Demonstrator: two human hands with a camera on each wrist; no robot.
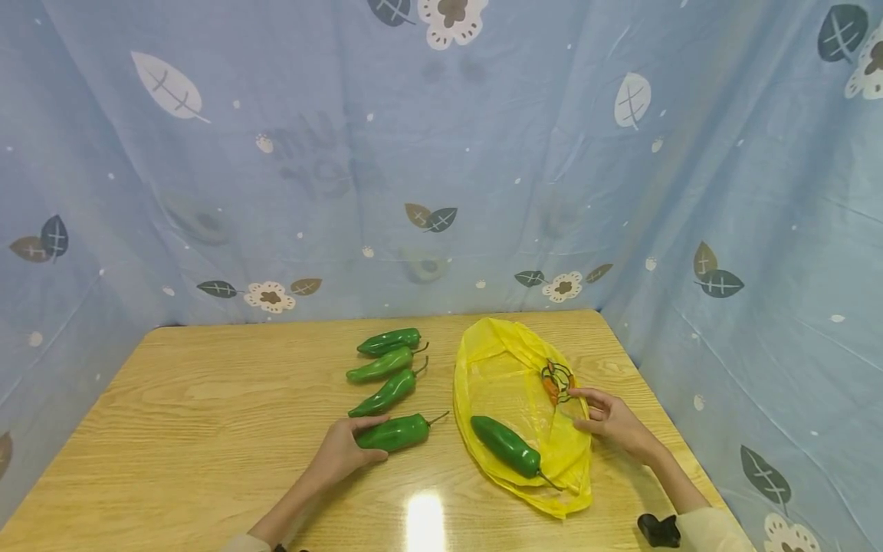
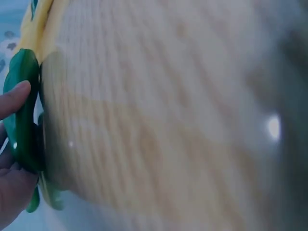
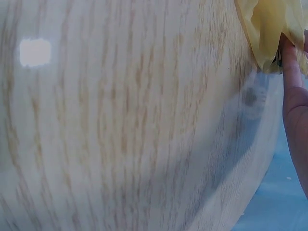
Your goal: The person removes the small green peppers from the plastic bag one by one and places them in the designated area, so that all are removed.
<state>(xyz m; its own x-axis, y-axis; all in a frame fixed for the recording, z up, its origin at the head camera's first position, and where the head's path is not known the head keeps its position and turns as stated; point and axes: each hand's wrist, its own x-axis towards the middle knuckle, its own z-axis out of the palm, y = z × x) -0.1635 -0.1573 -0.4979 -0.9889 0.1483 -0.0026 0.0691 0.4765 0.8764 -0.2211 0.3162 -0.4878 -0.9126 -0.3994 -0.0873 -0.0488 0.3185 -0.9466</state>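
On the wooden table, my left hand (image 1: 348,451) grips a green pepper (image 1: 398,432), the nearest of a column of peppers. Thumb and fingers lie on either side of this same pepper (image 2: 24,115) in the left wrist view. My right hand (image 1: 616,423) rests with fairly straight fingers on the right edge of a yellow plastic bag (image 1: 483,376), spread wide on the table. Another large green pepper (image 1: 507,446) lies on the bag's near part, stem toward me. Beside my right fingertips is the bag's orange and dark print (image 1: 557,381). The right wrist view shows a finger against the bag (image 3: 269,33).
Beyond the left hand lie more green peppers: one curved (image 1: 389,392), one lighter (image 1: 382,365), one at the back (image 1: 389,342). A small black object (image 1: 658,530) is by the right sleeve. Patterned blue cloth (image 1: 345,153) hangs around the table (image 1: 228,399).
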